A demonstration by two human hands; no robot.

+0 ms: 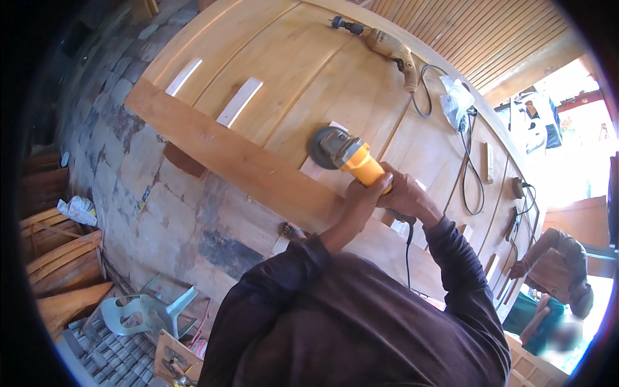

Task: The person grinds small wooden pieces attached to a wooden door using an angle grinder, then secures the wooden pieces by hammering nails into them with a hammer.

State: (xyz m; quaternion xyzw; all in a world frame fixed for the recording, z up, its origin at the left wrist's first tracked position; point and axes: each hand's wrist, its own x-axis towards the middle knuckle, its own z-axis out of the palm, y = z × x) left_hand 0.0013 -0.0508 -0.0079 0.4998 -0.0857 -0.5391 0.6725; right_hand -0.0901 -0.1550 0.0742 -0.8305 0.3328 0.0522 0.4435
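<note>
A yellow angle grinder (364,164) is held in both hands over a large wooden panel (284,71). My left hand (362,198) wraps round its body from the left. My right hand (411,193) grips the rear end, with its fingers partly hidden. The grinder's dark round disc (324,147) lies at or just above the wood, beside a pale wood strip (317,169); I cannot tell if it touches. A black cord (408,255) hangs from the tool's rear.
A corded drill (390,50) and a clear plastic bag (456,100) lie on the panel, with cables (465,174) nearby. Pale wood strips (240,102) sit across it. Another person (560,264) is at the right. An overturned light-blue plastic chair (138,313) lies on the floor.
</note>
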